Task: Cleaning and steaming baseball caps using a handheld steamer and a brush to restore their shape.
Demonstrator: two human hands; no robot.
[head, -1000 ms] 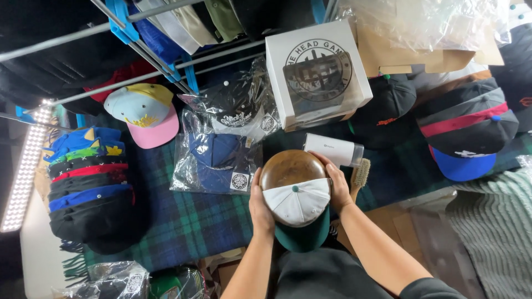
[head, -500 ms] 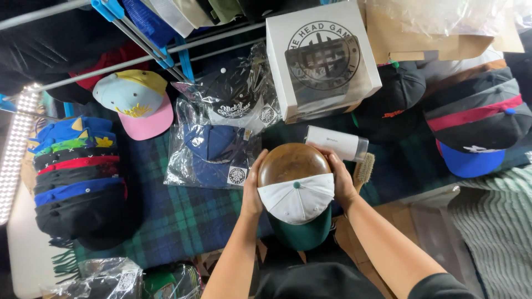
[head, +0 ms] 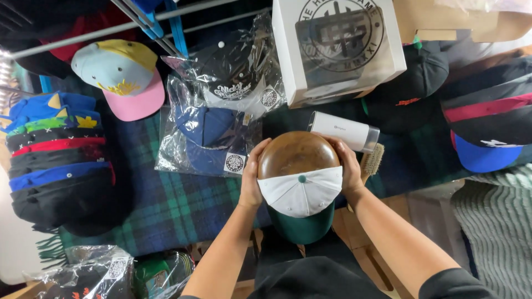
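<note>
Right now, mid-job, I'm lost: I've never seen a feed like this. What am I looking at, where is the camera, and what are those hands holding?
There is no machine here. The single picture comes from a camera worn on a person's head, looking down at their own two bare hands. The left hand and right hand press against the sides of a rounded brown wooden hat form, which wears a white cap with a dark green brim pulled partway over it.

Below them lies a dark blue-and-green plaid blanket. On it are a navy cap in a clear plastic bag, a black cap in a clear bag, a light blue, yellow and pink cap, a stack of coloured caps at the left, a white box with a round dark emblem, a white cylinder-shaped device and a bristle brush.
</note>
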